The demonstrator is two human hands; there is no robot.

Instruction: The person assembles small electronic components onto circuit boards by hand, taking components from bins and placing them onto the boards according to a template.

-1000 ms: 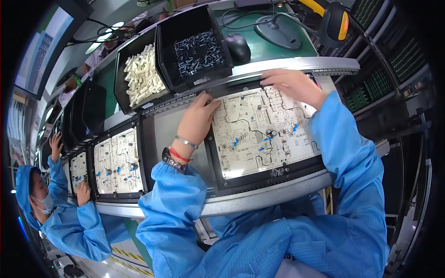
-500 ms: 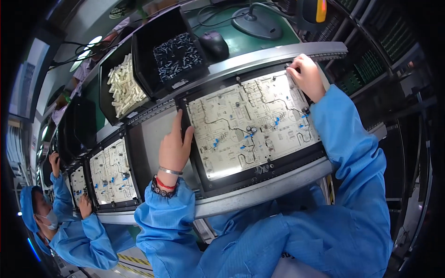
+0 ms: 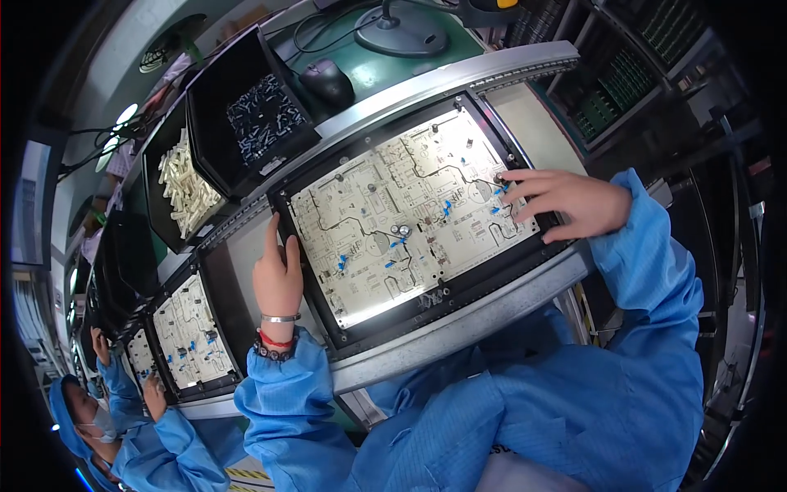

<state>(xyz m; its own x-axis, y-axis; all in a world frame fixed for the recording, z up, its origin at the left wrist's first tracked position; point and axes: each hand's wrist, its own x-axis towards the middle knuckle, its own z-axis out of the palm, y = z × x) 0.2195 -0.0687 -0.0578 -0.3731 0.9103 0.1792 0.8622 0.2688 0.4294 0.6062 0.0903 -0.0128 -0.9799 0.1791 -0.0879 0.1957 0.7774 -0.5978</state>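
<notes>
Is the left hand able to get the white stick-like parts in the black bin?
Probably yes: the left hand is nearby, and the black bin has an open top, leaving the white stick-like parts uncovered.

No text is legible. The board (image 3: 410, 215) carries fine print too small to read; below it, dark lettering (image 3: 502, 448) on the smock (image 3: 447, 410) is partly hidden. Above the board, a bin's (image 3: 297, 150) pale label (image 3: 273, 166) is unreadable.

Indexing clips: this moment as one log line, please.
left hand: at left edge of black frame | right hand: over right edge of white circuit board | dark-parts bin: beyond frame
</notes>
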